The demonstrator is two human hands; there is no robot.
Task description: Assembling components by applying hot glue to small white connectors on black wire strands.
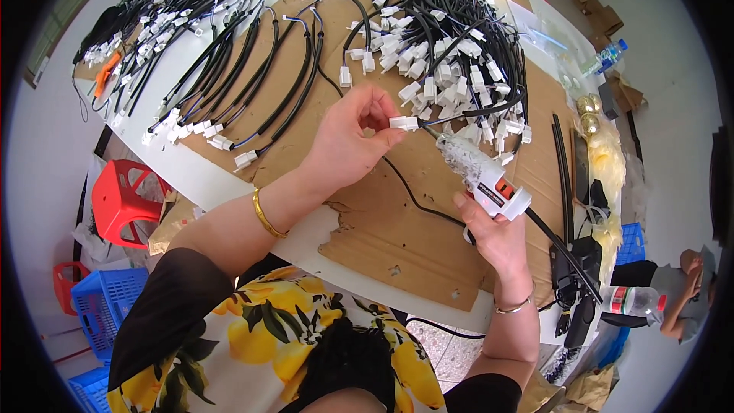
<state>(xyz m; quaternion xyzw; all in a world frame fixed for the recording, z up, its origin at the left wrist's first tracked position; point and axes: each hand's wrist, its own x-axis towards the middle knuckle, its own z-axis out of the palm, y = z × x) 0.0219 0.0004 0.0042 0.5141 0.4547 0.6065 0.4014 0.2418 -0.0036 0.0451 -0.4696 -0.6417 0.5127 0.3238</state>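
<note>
Your left hand (pixel 348 141) pinches a white connector (pixel 404 122) above the cardboard sheet (pixel 397 222) while your right hand (pixel 497 237) grips the glue gun (pixel 485 176), nozzle at it, so gluing seems underway; steady both.

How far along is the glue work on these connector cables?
Seemingly done: black cables laid out in rows at left. In hand: the left hand pinches a white connector at the glue gun tip, gripped by the right hand. Seemingly left: the tangled pile.
</note>
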